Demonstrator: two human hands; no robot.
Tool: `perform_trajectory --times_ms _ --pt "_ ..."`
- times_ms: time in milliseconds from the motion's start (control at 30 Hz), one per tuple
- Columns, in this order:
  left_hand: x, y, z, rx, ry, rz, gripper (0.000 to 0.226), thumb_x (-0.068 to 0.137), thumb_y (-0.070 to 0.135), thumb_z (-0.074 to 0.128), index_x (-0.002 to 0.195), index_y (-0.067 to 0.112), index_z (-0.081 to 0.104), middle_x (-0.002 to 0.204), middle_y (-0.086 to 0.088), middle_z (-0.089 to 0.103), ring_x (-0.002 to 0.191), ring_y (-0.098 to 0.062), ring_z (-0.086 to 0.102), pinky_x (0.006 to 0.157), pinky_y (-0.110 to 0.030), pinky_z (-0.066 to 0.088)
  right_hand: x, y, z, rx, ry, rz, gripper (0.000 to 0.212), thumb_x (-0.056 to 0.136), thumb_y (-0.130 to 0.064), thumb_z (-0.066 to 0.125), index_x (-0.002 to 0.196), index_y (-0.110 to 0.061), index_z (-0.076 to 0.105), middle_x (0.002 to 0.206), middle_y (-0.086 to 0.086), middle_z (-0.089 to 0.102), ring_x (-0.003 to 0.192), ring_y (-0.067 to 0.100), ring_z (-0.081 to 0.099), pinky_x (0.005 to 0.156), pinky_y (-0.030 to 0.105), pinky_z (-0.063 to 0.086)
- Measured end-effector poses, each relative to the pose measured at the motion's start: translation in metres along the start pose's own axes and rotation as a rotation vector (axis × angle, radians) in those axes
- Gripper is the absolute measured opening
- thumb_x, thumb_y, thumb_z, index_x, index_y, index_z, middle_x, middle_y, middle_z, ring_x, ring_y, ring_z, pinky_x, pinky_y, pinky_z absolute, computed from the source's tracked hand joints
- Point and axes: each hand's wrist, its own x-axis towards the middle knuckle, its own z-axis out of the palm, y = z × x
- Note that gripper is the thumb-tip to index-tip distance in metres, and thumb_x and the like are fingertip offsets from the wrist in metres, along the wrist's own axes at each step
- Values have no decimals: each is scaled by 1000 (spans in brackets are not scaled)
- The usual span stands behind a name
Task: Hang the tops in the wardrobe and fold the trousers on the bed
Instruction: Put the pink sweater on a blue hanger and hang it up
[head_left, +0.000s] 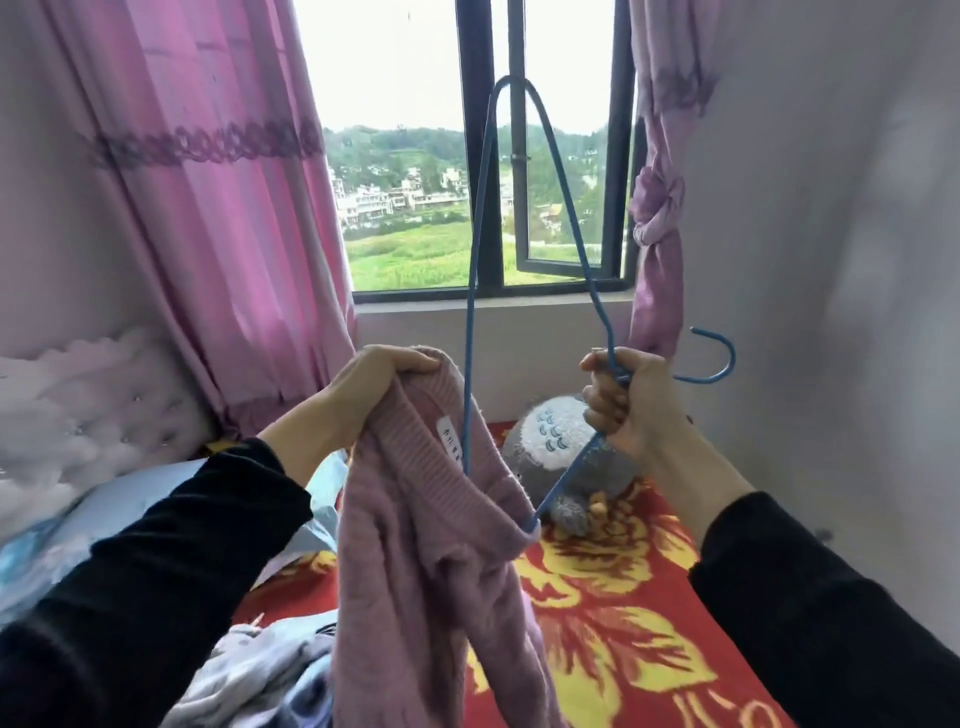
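Note:
A fuzzy pink sweater (431, 582) hangs in front of me over the bed. My left hand (374, 384) grips its top edge near the collar and holds it up. My right hand (631, 400) grips a blue wire hanger (480, 208) at the base of its hook, turned on end so one corner points up toward the window. The hanger's lower corner sits inside the sweater's neck opening beside a white label. Both arms wear black sleeves.
The bed carries a red and yellow floral blanket (623, 623). A grey plush toy (566, 447) lies near the wall. Crumpled pale clothes (270, 670) are piled at lower left, by a blue pillow (135, 509). Pink curtains (223, 208) flank the window.

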Motion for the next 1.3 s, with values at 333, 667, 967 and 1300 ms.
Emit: perform_trajectory --times_ms 333,667,967,1300 --pt "-4 14 -23 -161 92 83 23 80 9 58 64 17 72 64 -4 63 52 -16 60 52 -28 55 -5 61 31 -265 -68 23 22 93 -6 40 76 -4 53 42 -5 28 35 8 21 36 17 20" --pt "-2 25 -46 -375 196 147 35 88 12 55 60 19 74 63 1 67 59 -14 64 59 -26 57 16 15 36 -821 7 -130 27 86 -9 50 60 -9 57 45 1 48 36 12 41 39 18 34" --pt "-2 9 -64 -207 254 96 12 90 13 57 91 18 68 77 4 61 64 -9 55 54 -25 45 20 -9 24 -853 58 -252 25 81 4 55 79 -14 72 69 -4 65 64 5 56 61 18 47" --pt "-11 -14 -65 -569 281 -200 27 92 8 39 79 12 63 56 -3 60 45 -17 60 51 -25 55 10 25 13 -1115 -53 -146 20 71 -14 57 66 -18 76 71 4 73 71 14 65 68 32 53"
